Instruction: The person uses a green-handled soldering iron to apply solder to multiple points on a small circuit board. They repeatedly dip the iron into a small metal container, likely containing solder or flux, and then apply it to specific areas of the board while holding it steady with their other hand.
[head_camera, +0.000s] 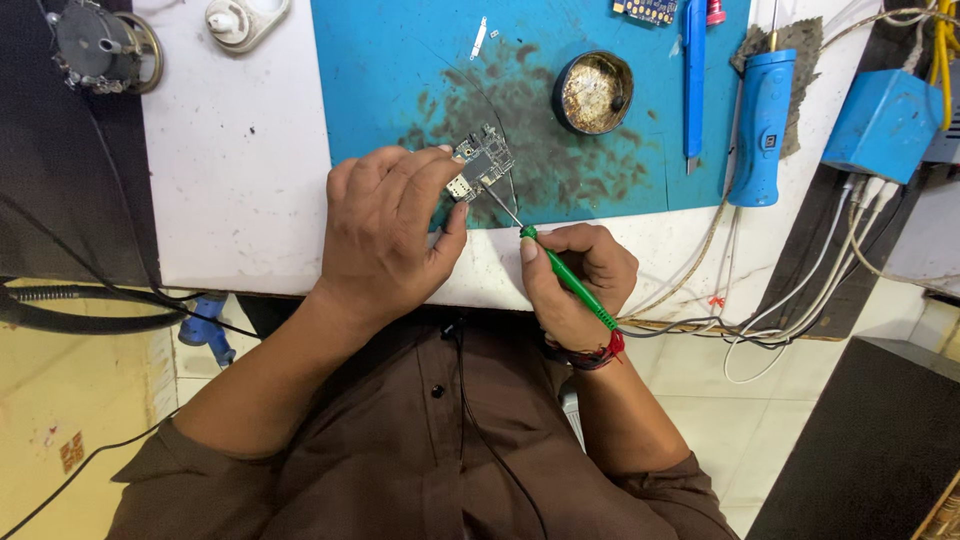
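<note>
Blue mat (400, 70): left hand (385, 235) grips circuit board (480, 165), right hand (575, 285) w/ green tool (570, 280).

My counter (240, 150): white top, stained blue mat (400, 60) | floor (60, 400): pale cream tiles below me | right: dark cabinet (880, 440), blue box (885, 125), tangled white cables (800, 300) | light: even, soft.

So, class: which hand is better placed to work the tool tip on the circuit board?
Right hand: it holds the green-handled tool, tip at the circuit board. Left hand is busy holding that board.
</note>
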